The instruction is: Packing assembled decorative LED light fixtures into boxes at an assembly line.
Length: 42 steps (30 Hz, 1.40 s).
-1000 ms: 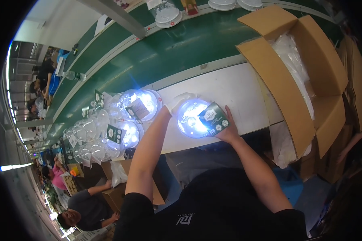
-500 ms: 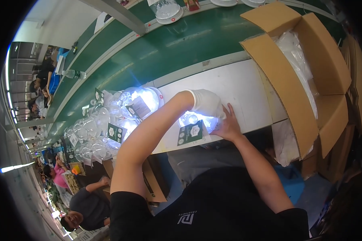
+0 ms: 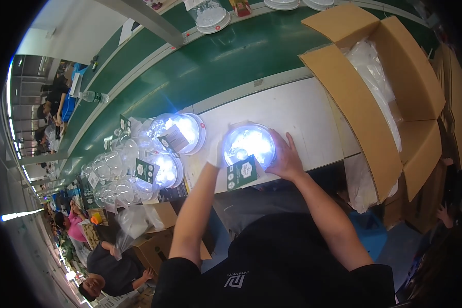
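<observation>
A round clear lamp [image 3: 250,145] glows brightly on the white tabletop in front of me, its inside partly washed out by glare. A green and white tag [image 3: 242,173] hangs at its near side. My left hand [image 3: 214,153], in a white glove, presses against the lamp's left side; the glow blurs its fingers. On the opposite side my bare right hand [image 3: 286,158] curves round the rim, with some fingers slightly apart. To the left stand two more lit lamps, one farther [image 3: 186,132] and one nearer [image 3: 167,172], both with tags.
An open cardboard box [image 3: 416,97] lined with white plastic stands at the right. Several clear unlit lamps [image 3: 115,164] crowd the left. Beyond the table runs a green conveyor belt [image 3: 231,66]. At lower left a person [image 3: 113,267] handles a clear plastic bag [image 3: 126,238].
My left hand has come down from over the lamp to its left side, uncovering the glowing top. The right hand stays at the right side. The person at lower left now holds a plastic bag.
</observation>
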Each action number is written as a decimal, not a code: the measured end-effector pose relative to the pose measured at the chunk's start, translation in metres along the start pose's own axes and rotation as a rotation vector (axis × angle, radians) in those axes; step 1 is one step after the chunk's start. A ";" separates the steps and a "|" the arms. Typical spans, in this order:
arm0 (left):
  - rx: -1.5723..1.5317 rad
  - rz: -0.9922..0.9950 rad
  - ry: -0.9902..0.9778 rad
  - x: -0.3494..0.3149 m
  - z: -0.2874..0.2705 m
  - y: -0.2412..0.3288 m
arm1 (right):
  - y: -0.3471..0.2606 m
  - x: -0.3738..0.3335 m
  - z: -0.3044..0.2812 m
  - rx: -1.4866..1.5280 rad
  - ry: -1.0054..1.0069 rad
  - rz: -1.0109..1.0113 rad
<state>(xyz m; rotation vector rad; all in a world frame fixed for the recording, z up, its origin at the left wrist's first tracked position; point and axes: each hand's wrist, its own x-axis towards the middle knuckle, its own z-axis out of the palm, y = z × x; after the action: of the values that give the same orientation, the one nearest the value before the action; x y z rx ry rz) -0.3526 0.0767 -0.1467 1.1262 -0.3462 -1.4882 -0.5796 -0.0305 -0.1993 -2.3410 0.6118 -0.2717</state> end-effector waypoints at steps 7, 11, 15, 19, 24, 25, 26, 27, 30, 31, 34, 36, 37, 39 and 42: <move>-0.239 0.349 0.520 -0.046 0.032 -0.090 | 0.003 0.000 0.011 -0.006 0.055 -0.013; 1.208 0.739 0.577 -0.068 0.084 0.006 | 0.004 0.000 0.013 -0.087 0.070 -0.071; 1.323 0.838 0.527 -0.061 0.094 0.026 | -0.006 0.001 0.012 -0.034 -0.136 0.008; 1.159 0.868 0.618 -0.047 0.079 0.013 | -0.014 0.001 0.009 -0.008 0.009 -0.006; 0.684 0.674 0.811 -0.074 0.103 0.009 | -0.001 -0.007 0.011 0.044 0.078 0.011; 0.316 0.656 0.760 -0.084 0.108 0.014 | -0.003 -0.007 0.013 0.100 0.087 0.024; 0.503 0.717 0.749 -0.098 0.091 0.011 | -0.011 -0.009 0.012 0.147 0.137 0.017; 0.687 0.759 0.809 -0.114 0.048 -0.007 | -0.029 -0.010 0.012 0.168 0.132 0.005; 0.449 0.755 1.004 -0.122 0.045 -0.006 | -0.069 -0.008 -0.017 0.846 -0.185 0.350; 0.253 0.809 0.993 -0.130 0.040 -0.010 | -0.074 -0.013 -0.013 0.856 -0.201 0.331; 0.098 0.837 0.890 -0.170 0.030 -0.024 | -0.102 -0.053 -0.022 0.829 0.020 0.131; -0.244 0.834 0.763 -0.193 0.033 -0.032 | -0.145 -0.076 -0.049 0.871 0.226 -0.058; -0.354 0.838 0.654 -0.206 0.034 -0.038 | -0.146 -0.082 -0.074 0.567 0.155 -0.317; -0.325 0.809 0.653 -0.213 0.041 -0.046 | -0.168 -0.087 -0.077 0.543 0.158 -0.570; -0.388 0.824 0.665 -0.222 0.060 -0.086 | -0.187 -0.090 -0.081 0.305 -0.016 -0.930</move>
<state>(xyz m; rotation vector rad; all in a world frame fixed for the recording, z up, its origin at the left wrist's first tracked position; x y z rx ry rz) -0.4838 0.2751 -0.0834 0.9256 -0.0272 -0.3892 -0.6197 0.0892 -0.0154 -2.1614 -0.5402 -0.6968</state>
